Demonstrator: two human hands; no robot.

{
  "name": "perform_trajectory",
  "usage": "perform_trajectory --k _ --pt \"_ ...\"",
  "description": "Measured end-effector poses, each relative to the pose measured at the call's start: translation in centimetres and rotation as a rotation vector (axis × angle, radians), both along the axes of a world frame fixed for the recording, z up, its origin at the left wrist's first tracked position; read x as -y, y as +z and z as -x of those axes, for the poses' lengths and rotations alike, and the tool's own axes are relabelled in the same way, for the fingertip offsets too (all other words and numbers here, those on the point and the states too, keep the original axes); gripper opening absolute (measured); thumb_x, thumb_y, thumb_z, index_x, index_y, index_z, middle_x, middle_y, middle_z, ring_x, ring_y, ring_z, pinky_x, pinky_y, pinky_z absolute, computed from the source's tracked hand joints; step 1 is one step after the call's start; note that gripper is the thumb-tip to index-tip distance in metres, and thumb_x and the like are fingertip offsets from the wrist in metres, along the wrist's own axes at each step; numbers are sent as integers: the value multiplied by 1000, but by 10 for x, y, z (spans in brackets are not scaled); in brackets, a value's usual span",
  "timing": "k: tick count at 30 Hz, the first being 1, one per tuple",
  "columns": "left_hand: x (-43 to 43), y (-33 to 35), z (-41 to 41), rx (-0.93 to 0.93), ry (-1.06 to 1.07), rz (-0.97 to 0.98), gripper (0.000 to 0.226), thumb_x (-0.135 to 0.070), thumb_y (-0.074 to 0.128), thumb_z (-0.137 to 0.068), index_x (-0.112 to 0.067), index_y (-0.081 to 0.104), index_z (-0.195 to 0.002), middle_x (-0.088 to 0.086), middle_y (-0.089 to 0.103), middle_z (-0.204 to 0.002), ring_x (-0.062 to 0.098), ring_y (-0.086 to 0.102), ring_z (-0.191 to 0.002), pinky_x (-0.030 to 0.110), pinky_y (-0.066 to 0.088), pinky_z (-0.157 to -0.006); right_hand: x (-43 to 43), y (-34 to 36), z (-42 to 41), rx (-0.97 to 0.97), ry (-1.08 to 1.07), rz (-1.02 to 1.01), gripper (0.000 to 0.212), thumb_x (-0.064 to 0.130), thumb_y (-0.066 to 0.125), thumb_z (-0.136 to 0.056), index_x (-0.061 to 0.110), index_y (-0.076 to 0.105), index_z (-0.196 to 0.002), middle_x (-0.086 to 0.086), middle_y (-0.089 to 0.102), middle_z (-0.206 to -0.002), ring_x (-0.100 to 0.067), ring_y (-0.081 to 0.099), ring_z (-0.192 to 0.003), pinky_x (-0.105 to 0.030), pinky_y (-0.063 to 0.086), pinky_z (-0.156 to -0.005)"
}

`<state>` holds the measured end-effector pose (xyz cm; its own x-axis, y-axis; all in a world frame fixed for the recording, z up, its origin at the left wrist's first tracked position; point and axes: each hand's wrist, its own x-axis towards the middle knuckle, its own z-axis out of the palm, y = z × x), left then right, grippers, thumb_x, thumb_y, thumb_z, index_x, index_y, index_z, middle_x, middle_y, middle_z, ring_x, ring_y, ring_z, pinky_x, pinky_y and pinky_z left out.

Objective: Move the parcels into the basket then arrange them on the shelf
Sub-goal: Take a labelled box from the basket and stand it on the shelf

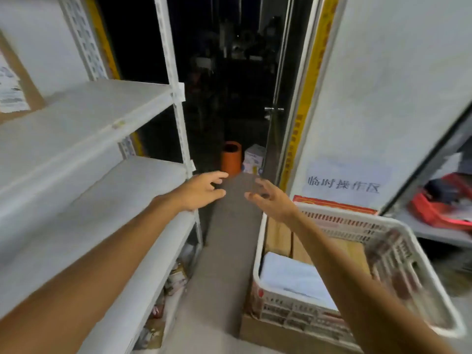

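Note:
A white slotted basket point(398, 241) sits at the lower right on a cardboard box. Inside it lie a white parcel point(291, 279) and brown cardboard parcels point(278, 236). A white metal shelf point(97, 190) fills the left side, with bare boards at two levels. My left hand point(201, 191) and my right hand point(270, 200) reach forward in the air above the floor between shelf and basket. Both have their fingers spread and loosely bent, and hold nothing. A brown parcel with a paper label point(15, 83) stands on the upper shelf at the far left.
A narrow grey floor strip point(224, 251) runs between shelf and basket. An orange cylinder point(231, 158) and a small white box point(252, 158) stand by a dark doorway ahead. Packets lie under the shelf point(173, 279). A red item point(444, 200) sits at the right.

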<state>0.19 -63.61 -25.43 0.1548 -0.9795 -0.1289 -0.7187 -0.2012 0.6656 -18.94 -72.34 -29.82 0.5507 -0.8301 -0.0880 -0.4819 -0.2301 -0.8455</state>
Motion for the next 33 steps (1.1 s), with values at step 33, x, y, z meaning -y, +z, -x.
perform_trajectory --k 33 --pt "303 -343 357 -133 -345 -640 40 -11 48 -98 -10 45 -138 9 53 -136 11 50 -109 18 38 -83 232 -307 431 -249 -509 -616 38 32 56 -97 7 61 -125 -12 64 -121 -27 60 -112 -37 48 -93"
